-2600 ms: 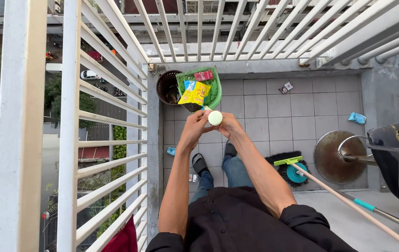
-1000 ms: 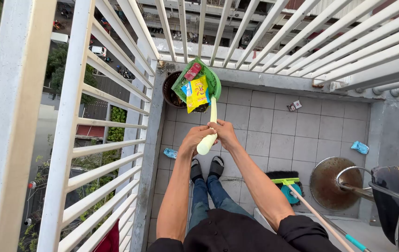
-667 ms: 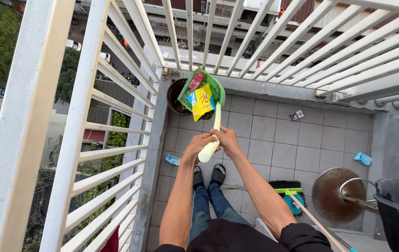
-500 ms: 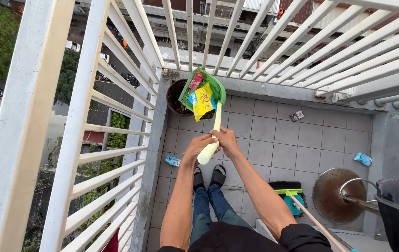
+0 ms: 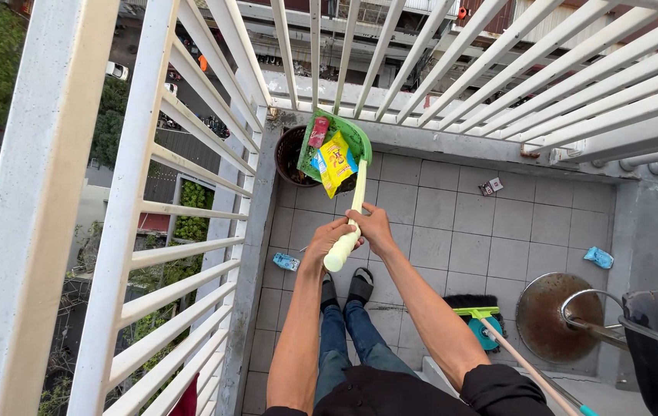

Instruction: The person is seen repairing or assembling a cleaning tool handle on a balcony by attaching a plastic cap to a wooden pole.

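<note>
**A:** How far along is the clearing-up?

**B:** Judging by how things lie, mid-tip. The left hand (image 5: 327,241) and the right hand (image 5: 373,227) are both wrapped tight around the pale handle (image 5: 348,223) of a green dustpan (image 5: 353,139), which is raised at about 12 o'clock from the hands, tilted over the dark round bin (image 5: 286,156) in the corner. A yellow snack packet (image 5: 334,160) and a red wrapper (image 5: 318,131) lie in the pan, not in the bin, so the emptying looks not yet done.

**A:** Anything left on the floor?

**B:** Yes. A blue wrapper (image 5: 286,262) lies at 9 o'clock from the feet, near the railing. A small packet (image 5: 490,186) sits at about 2 o'clock near the far wall, and a blue scrap (image 5: 597,256) lies at 3 o'clock, well apart. I judge those need sweeping.

**A:** And the place itself?

**B:** A narrow balcony with a grey tiled floor (image 5: 436,223), closed in by white metal bars (image 5: 182,154), with the street far below. A black broom (image 5: 475,312) with a wooden stick lies at 4 o'clock, beside a rusty round stand base (image 5: 548,316).
</note>
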